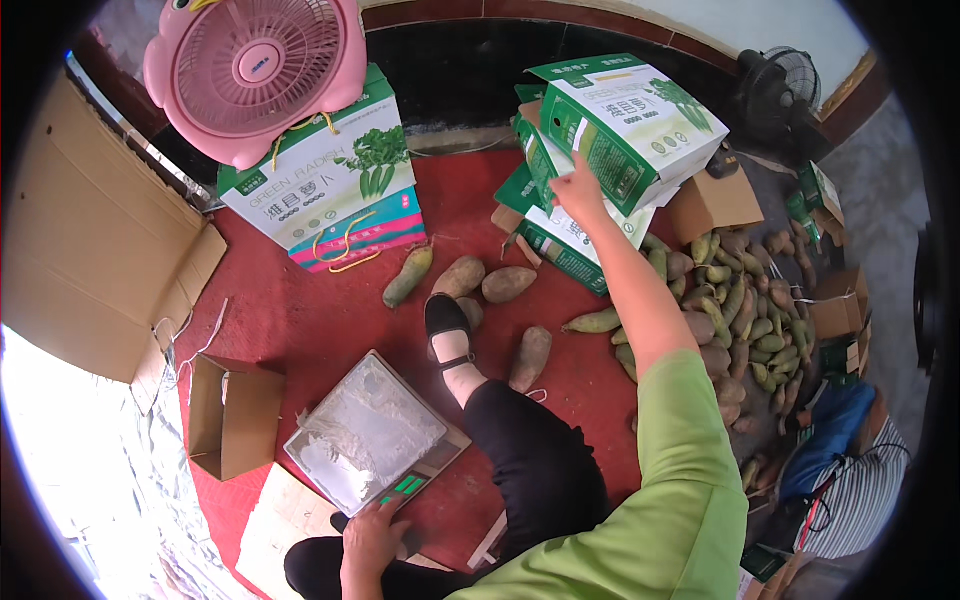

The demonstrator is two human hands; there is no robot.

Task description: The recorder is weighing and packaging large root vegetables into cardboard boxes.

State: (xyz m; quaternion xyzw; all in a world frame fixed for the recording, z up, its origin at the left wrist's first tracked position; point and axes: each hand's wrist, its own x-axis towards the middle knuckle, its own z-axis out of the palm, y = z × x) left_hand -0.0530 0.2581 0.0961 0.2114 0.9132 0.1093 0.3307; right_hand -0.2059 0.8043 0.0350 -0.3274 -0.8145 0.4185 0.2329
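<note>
In the upper right of the frame, the right hand (578, 190), its arm in a short lime-green sleeve (690, 440), is at the left side of an upright, green-and-white printed cardboard box (640, 120) with a picture of leafy green radishes on its top; the index finger reaches up along the box's green side. This box stands on a stack of similar green-and-white cartons (575, 245). At the lower centre-left, the left hand (372, 540) is at the near edge of a square, silver platform scale (375, 430), just beside its green-lit display (403, 487). The view is too small and partly covered to tell whether either hand is grasping something or merely resting. A patch of white smears the scale's metal plate, which lies on a red carpet (330, 320). Left of it stands an open, plain brown cardboard carton (253, 415). In the centre, a few rounded brown tubers (510, 285) and one long green radish (408, 275) lie near a black strapped shoe (446, 316). At the right, a broad heap of green and brown root vegetables (735, 300) spreads below the stack. In the upper left, a pink round fan (260, 65) stands by another printed carton (320, 175).
</note>
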